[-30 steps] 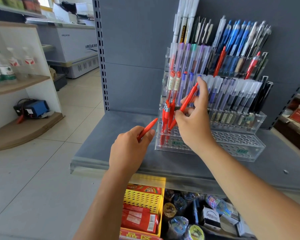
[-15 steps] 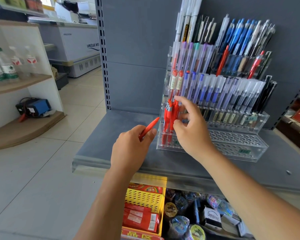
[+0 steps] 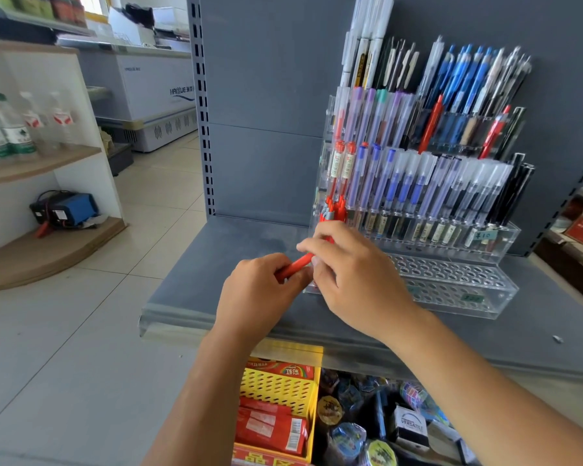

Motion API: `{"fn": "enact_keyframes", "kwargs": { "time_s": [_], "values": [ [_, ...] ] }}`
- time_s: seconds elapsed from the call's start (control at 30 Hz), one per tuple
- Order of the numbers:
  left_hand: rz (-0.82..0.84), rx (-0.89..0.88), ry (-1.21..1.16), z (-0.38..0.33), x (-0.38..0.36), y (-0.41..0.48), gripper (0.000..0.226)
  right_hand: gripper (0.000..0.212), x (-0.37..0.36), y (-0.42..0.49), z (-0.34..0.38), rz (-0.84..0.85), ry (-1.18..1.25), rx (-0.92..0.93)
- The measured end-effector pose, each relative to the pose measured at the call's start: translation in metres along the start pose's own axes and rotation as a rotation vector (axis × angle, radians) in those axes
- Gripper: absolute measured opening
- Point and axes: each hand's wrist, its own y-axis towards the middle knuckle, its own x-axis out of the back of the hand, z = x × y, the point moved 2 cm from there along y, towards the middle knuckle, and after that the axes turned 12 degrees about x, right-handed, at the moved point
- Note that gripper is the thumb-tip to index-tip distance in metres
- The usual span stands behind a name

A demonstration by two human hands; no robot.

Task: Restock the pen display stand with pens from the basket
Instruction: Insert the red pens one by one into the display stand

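Observation:
A clear tiered pen display stand stands on the grey shelf, filled with blue, purple, white and black pens. Several red pens stand in its front left holes. My left hand grips a red pen just left of the stand. My right hand meets it there and pinches the pen's upper end with fingertips. The front rows of holes to the right stand bare. The pen's lower part is hidden inside my left fist.
Below the shelf sit a yellow perforated basket with red packets and a bin of tape rolls. A wooden shelf with water bottles is at the left, a chest freezer behind it. Tiled floor lies on the left.
My right hand let go of the red pen it set into the stand and came down left to my left hand, taking the tip of the pen held there.

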Motion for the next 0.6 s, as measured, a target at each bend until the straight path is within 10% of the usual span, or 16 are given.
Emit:
{"fn": "enact_keyframes", "kwargs": {
  "time_s": [0.6],
  "values": [
    [0.055,-0.079,-0.055,-0.005,0.003,-0.005,0.042,0.043,0.003,-0.009,0.003,0.040,-0.375,0.072]
  ]
}}
